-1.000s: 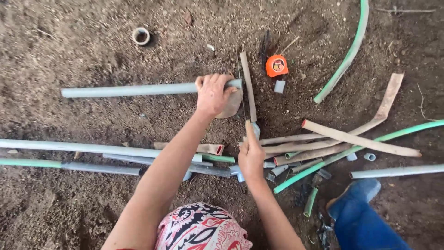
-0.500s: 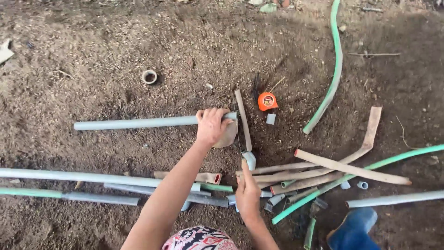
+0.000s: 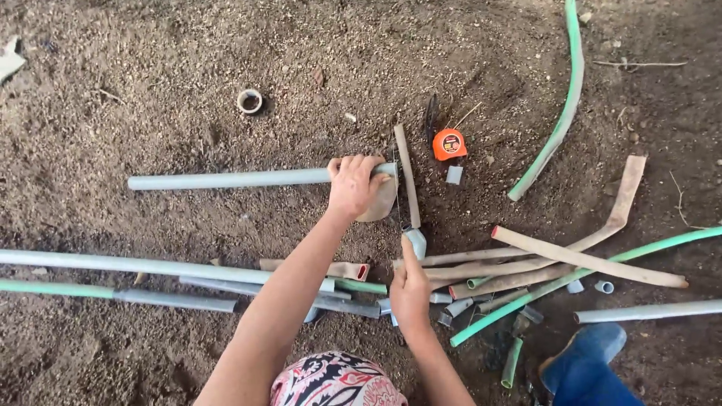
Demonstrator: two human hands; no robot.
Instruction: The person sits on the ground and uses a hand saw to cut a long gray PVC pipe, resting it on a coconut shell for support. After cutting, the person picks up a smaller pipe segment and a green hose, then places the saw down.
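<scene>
L hand (image 3: 353,186) clamps grey pipe (image 3: 233,180) near its rt end, pinning it flat on soil w/ a stone under. R hand (image 3: 410,289) closed on hacksaw (image 3: 408,188) handle (blade crosses pipe end).

- Single view, from a camera worn on the person's head, looking almost straight down onto bare soil (image 3: 150,83)
- Viewpoint sits above the person's patterned garment (image 3: 335,380), cut off by the bottom edge; both forearms run up from there into mid-frame
- Range is moderate: left hand (image 3: 353,186) and right hand (image 3: 410,289) lie near the centre, at arm's reach below the lens
- Field covers a wide patch of ground, from the long grey pipes (image 3: 150,265) crossing the left edge to the green hose (image 3: 564,113) at upper right
- No second view, hence no shared part
</scene>
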